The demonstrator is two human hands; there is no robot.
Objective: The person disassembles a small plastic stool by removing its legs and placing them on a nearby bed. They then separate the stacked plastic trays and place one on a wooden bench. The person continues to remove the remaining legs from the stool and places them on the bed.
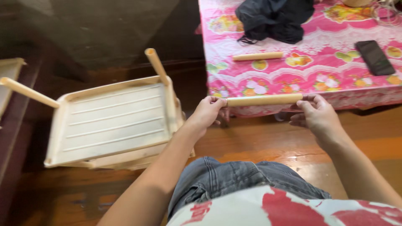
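A cream plastic tube is held level between both hands, in front of the table edge. My left hand pinches its left end and my right hand grips its right end. To the left, a cream plastic rack lies tilted on the wooden floor, underside up, with two tube legs sticking out of its corners. A second loose tube lies on the pink floral tablecloth.
A black cloth bundle and a dark phone rest on the table. Another cream panel shows at the far left edge. My knees in grey shorts fill the bottom centre.
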